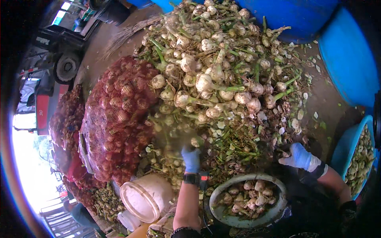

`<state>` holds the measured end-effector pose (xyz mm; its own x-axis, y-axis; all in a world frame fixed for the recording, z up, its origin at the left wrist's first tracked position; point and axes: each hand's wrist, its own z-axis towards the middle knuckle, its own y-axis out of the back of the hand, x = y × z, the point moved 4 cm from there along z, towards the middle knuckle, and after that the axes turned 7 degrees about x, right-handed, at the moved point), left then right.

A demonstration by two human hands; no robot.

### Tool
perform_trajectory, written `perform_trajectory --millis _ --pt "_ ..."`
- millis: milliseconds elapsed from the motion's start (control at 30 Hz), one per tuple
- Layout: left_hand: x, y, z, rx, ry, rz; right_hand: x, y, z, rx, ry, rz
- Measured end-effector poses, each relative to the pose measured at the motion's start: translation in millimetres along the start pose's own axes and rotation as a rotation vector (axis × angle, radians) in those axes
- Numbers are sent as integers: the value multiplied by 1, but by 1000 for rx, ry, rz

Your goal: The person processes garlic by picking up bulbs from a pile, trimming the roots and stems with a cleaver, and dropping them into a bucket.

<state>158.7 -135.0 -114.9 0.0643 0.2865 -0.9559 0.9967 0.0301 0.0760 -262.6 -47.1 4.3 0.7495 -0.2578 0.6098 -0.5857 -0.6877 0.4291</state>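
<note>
My left hand [191,159], in a blue glove, reaches to the near edge of a large heap of garlic [204,83]. Motion smears its fingers, and a pale garlic bulb [196,141] shows right at their tips; whether they grip it I cannot tell. Off to the right, my gloved right hand [298,157] is closed beside scattered peelings, with something small and dark at its fingertips that I cannot make out. Between my forearms stands a grey-green tub [280,206] with trimmed garlic bulbs [254,198]. Cut green stems [238,148] lie in front of the hands.
Red mesh sacks of garlic [117,107] stand at the left. A white bucket [131,202] lies tipped near my left forearm. On the right sit a light blue basin [342,158] of garlic pieces and a large blue tub [349,59]. A vehicle wheel [66,68] shows far left.
</note>
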Motion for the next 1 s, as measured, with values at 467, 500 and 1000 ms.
perform_trajectory --millis 467,500,1000 --pt "-124 -119 -79 448 -115 113 87 9 -4 -145 345 -101" --pt "-131 -125 -84 458 -115 113 85 8 -5 -130 347 -169" --pt "-116 -169 -143 699 348 -379 80 4 -20 -126 402 -355"
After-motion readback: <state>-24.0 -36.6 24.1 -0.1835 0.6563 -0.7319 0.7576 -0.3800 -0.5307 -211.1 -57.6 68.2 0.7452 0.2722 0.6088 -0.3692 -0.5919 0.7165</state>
